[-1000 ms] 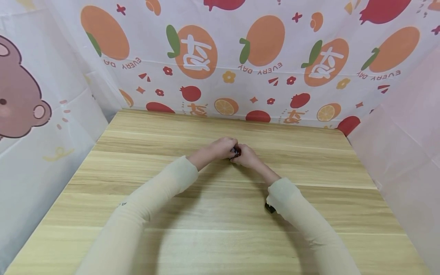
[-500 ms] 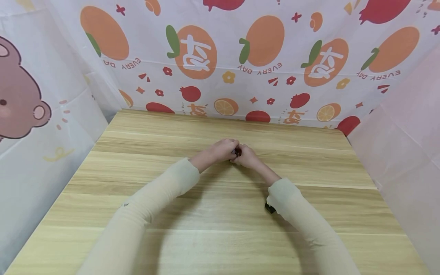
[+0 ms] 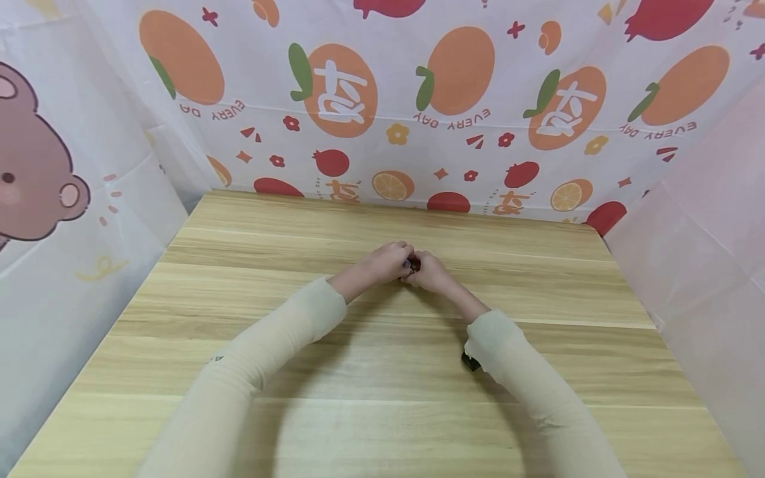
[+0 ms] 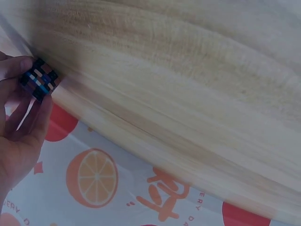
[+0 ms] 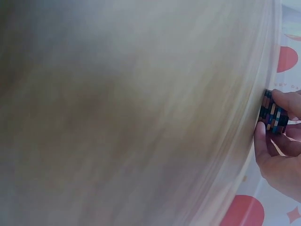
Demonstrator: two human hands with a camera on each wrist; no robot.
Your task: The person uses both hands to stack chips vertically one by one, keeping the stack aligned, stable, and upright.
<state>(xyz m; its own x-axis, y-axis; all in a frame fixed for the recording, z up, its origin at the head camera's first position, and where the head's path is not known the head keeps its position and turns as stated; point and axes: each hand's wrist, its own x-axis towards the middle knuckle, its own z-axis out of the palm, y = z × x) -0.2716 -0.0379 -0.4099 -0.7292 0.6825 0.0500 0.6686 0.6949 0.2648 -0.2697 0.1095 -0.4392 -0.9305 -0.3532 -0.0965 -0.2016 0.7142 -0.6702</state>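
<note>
A small black block with coloured tiles, like a twisty puzzle, sits between the two hands near the middle of the tabletop, mostly hidden by fingers in the head view. My left hand grips it from the left with fingers bent around its side. From the right, the right hand holds the opposite side, and the fingertips of both hands nearly meet. White, blue and brownish tiles show on the block in the left wrist view. The right wrist view shows rows of tiles on the block between thumb and fingers.
A light wood-grain table lies under both arms. Partly under the right sleeve is a small black object. Behind the table hangs a fruit-print cloth, with a bear-print cloth at left and a plain one at right.
Both hands stay in nearly the same place on the block. The left hand and forearm shift very slightly, and a bit less of the block shows between the fingers.
</note>
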